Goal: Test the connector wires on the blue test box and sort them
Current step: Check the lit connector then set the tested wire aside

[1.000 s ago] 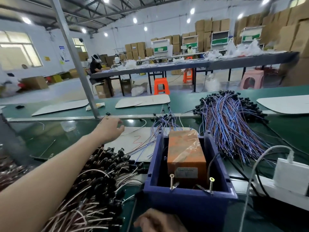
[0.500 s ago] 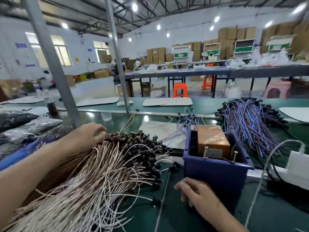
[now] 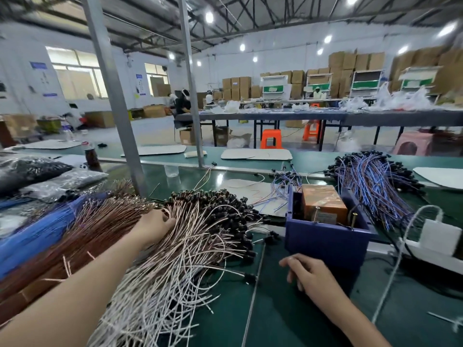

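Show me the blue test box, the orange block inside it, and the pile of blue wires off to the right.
blue test box (image 3: 325,244), head view, on its front wall.
orange block (image 3: 322,197), head view, on its top face.
pile of blue wires (image 3: 373,184), head view, on the middle of the bundle.

One blue test box (image 3: 325,242); one pink stool (image 3: 413,146).

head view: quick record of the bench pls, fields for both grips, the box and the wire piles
left grip: in the pale wires, fingertips hidden
right grip: loosely curled, empty, just in front of the blue box
box contents: orange block
blue wires: heaped to the right of the box, behind it
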